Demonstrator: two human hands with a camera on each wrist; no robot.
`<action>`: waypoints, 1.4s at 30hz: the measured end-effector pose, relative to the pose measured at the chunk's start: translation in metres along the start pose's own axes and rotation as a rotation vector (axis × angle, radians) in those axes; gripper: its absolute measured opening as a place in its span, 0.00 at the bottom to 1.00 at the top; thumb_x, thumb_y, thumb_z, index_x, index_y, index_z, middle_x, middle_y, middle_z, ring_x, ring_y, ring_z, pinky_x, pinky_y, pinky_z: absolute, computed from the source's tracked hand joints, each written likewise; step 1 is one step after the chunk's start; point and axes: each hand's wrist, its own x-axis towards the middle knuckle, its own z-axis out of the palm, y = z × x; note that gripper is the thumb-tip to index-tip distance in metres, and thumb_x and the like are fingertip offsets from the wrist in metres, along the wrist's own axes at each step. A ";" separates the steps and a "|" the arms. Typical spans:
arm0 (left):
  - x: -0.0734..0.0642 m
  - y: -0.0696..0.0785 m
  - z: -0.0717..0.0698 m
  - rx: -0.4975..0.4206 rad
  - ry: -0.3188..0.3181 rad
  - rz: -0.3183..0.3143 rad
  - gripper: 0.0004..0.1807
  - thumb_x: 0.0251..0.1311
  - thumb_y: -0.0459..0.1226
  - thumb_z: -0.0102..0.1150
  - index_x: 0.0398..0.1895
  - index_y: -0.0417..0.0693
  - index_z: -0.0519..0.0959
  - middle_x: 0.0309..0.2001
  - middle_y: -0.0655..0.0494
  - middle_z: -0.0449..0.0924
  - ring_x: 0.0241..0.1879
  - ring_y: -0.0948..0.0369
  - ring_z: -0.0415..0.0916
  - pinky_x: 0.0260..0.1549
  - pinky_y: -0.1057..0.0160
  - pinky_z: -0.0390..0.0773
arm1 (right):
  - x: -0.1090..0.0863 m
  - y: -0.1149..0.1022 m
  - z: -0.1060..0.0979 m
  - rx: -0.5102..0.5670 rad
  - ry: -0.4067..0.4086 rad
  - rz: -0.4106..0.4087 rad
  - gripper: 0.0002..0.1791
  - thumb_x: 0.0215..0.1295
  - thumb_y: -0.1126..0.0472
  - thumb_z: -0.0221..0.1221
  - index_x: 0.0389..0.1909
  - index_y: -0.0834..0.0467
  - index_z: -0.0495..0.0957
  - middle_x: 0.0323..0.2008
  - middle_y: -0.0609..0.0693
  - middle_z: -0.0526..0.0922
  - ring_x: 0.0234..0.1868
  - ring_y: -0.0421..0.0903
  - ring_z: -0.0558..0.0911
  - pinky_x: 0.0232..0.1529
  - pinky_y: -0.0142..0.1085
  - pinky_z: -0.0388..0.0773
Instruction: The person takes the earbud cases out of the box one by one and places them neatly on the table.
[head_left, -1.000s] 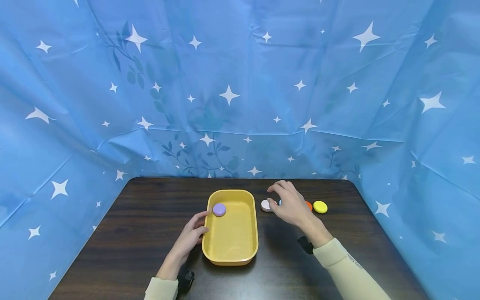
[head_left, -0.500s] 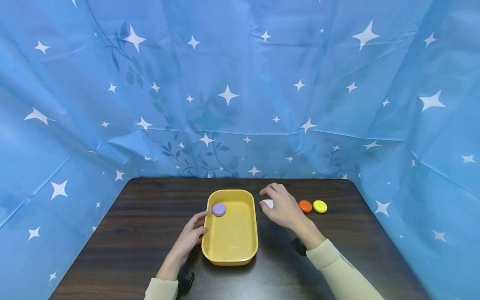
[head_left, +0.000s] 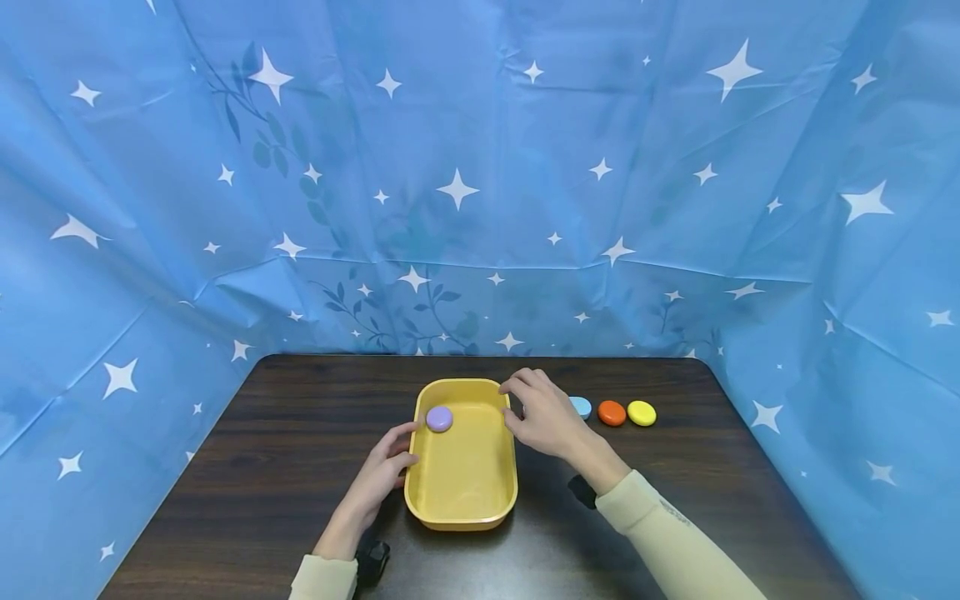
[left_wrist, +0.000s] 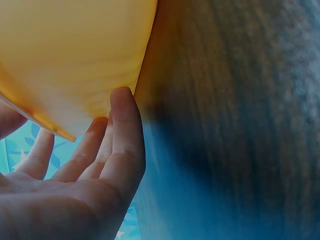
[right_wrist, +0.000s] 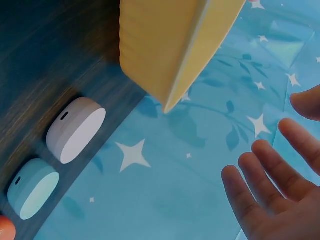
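A yellow tray (head_left: 461, 475) stands on the dark table, with a purple round puck (head_left: 438, 418) lying inside near its far left. My left hand (head_left: 378, 475) holds the tray's left side: the fingers (left_wrist: 125, 120) touch the outer wall and the thumb is at the rim. Over the tray's right rim hovers my right hand (head_left: 546, 415), fingers loosely bent, nothing in its grasp. Behind it in the head view, the white puck is mostly hidden; the right wrist view shows this white puck (right_wrist: 77, 130) on the table, a small dark slot in its side.
Right of the right hand, a light blue puck (head_left: 581, 407), an orange puck (head_left: 611, 413) and a yellow puck (head_left: 642, 413) lie in a row. A blue star-patterned curtain (head_left: 480, 208) hangs behind and beside the table (head_left: 300, 433).
My right hand has moved left, from over the row of pucks to the tray's right rim, uncovering the orange and then the light blue puck. The left hand and the tray stay put.
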 end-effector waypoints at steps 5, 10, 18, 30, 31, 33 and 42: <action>-0.001 0.001 0.001 -0.002 0.002 -0.003 0.28 0.71 0.32 0.50 0.74 0.46 0.65 0.68 0.35 0.67 0.61 0.45 0.73 0.52 0.45 0.80 | 0.007 -0.003 0.005 -0.005 -0.032 0.004 0.12 0.63 0.59 0.66 0.47 0.55 0.83 0.48 0.49 0.80 0.46 0.47 0.74 0.45 0.41 0.78; 0.000 0.000 0.001 -0.008 0.004 0.003 0.28 0.71 0.32 0.50 0.74 0.46 0.65 0.68 0.35 0.67 0.61 0.44 0.73 0.51 0.45 0.80 | 0.015 -0.006 0.009 -0.007 -0.051 -0.005 0.13 0.63 0.58 0.66 0.48 0.54 0.83 0.48 0.49 0.80 0.46 0.47 0.74 0.44 0.41 0.78; 0.000 -0.002 0.001 -0.021 0.005 0.010 0.28 0.71 0.31 0.50 0.74 0.47 0.66 0.67 0.36 0.68 0.61 0.44 0.74 0.52 0.45 0.80 | 0.025 -0.014 0.013 -0.030 -0.100 -0.035 0.13 0.65 0.57 0.65 0.49 0.55 0.82 0.48 0.49 0.79 0.48 0.47 0.75 0.46 0.41 0.78; -0.001 0.001 0.001 -0.029 0.005 0.009 0.28 0.71 0.31 0.50 0.74 0.44 0.65 0.67 0.35 0.69 0.60 0.43 0.74 0.51 0.44 0.80 | 0.044 -0.021 0.022 -0.056 -0.155 -0.038 0.14 0.66 0.56 0.65 0.51 0.56 0.82 0.51 0.50 0.79 0.51 0.49 0.75 0.52 0.43 0.77; -0.001 0.001 0.001 -0.030 0.005 0.008 0.28 0.71 0.31 0.50 0.74 0.44 0.65 0.66 0.35 0.69 0.60 0.43 0.74 0.51 0.44 0.80 | 0.045 -0.022 0.023 -0.055 -0.158 -0.040 0.14 0.66 0.56 0.65 0.51 0.56 0.82 0.51 0.50 0.79 0.51 0.49 0.75 0.52 0.43 0.77; -0.002 0.001 0.001 -0.030 0.005 0.009 0.28 0.71 0.31 0.50 0.74 0.43 0.65 0.66 0.34 0.69 0.60 0.43 0.75 0.51 0.44 0.80 | 0.048 -0.022 0.025 -0.059 -0.166 -0.042 0.14 0.66 0.56 0.65 0.51 0.55 0.82 0.51 0.50 0.79 0.52 0.48 0.75 0.53 0.42 0.77; -0.002 0.001 0.002 -0.022 0.012 0.007 0.28 0.71 0.31 0.50 0.74 0.44 0.65 0.66 0.34 0.69 0.59 0.43 0.75 0.50 0.45 0.81 | 0.060 -0.028 0.034 -0.074 -0.210 -0.046 0.15 0.66 0.54 0.64 0.51 0.55 0.82 0.49 0.48 0.78 0.49 0.47 0.75 0.49 0.41 0.78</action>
